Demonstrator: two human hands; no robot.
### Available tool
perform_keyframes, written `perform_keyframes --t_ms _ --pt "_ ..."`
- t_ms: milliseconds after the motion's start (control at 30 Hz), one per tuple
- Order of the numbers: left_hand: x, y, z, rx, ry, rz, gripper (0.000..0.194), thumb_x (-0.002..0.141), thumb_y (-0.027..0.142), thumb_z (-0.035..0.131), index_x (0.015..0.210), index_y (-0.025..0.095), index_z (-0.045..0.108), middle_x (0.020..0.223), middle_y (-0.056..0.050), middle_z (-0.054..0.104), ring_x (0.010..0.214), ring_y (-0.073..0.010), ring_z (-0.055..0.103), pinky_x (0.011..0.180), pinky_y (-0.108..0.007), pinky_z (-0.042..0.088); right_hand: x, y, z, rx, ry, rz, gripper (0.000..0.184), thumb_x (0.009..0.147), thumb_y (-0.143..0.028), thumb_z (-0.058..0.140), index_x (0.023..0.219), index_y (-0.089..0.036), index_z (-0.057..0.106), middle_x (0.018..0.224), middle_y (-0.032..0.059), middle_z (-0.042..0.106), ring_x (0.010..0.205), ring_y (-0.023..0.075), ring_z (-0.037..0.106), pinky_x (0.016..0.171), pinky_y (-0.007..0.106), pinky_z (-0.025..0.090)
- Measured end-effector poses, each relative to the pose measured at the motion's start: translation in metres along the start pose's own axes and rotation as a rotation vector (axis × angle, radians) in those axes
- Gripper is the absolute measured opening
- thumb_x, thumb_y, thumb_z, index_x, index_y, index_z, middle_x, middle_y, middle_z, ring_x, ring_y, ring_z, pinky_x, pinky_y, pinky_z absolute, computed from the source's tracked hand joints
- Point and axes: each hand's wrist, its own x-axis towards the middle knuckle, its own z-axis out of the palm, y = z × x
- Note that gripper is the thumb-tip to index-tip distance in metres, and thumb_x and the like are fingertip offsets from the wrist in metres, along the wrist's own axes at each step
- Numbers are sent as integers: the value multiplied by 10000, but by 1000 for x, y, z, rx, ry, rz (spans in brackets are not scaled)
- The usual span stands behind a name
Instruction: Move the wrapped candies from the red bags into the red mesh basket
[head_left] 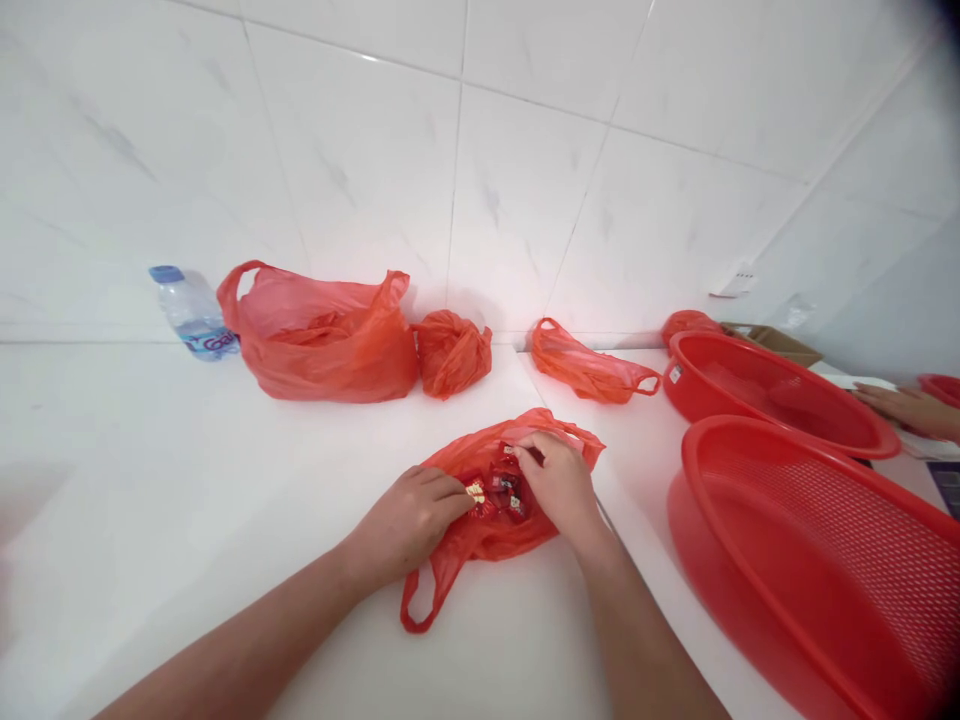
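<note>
A red plastic bag (484,545) lies open on the white table, its mouth spread and one handle loop toward me. Inside it are several small shiny red packets (506,485) that look like wrapped candies. My left hand (412,520) reaches in from the left, its fingers closed on a red-and-gold packet (478,492). On the other side, my right hand (559,480) pinches a small red packet (510,452) between thumb and fingertips near the bag's far rim. The hands partly cover the bag's contents.
Along the tiled wall stand a water bottle (191,315), a large red bag (330,350), a bunched red bag (452,355) and a flatter red bag (592,370). Red plastic baskets (739,590) occupy the right side. Another person's hand (911,408) shows at far right.
</note>
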Motion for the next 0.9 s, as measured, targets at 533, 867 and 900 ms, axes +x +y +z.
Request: perform_keyframes --t_ms 533,867,900 --pt "-3 -6 8 -2 -18 20 274 915 132 427 1083 236 618 1070 -50 643 946 -200 607 832 -360 463 -2 0 -7 -3 -356 156 200 730 -327 597 588 -189 620 570 -26 587 517 109 495 485 238 303" --pt "-3 -6 8 -15 -24 17 266 913 124 432 1076 230 614 1074 -50 638 937 -201 603 827 -371 466 3 8 0 107 -88 109 200 818 -298 531 851 -240 720 872 10 714 811 172 632 776 303 462" --pt "-2 -6 8 -17 -22 16 262 913 127 434 1069 230 618 1072 -49 639 935 -202 604 825 -371 467 4 9 0 93 -52 101 208 821 -274 522 874 -243 720 897 12 715 843 175 632 805 309 462"
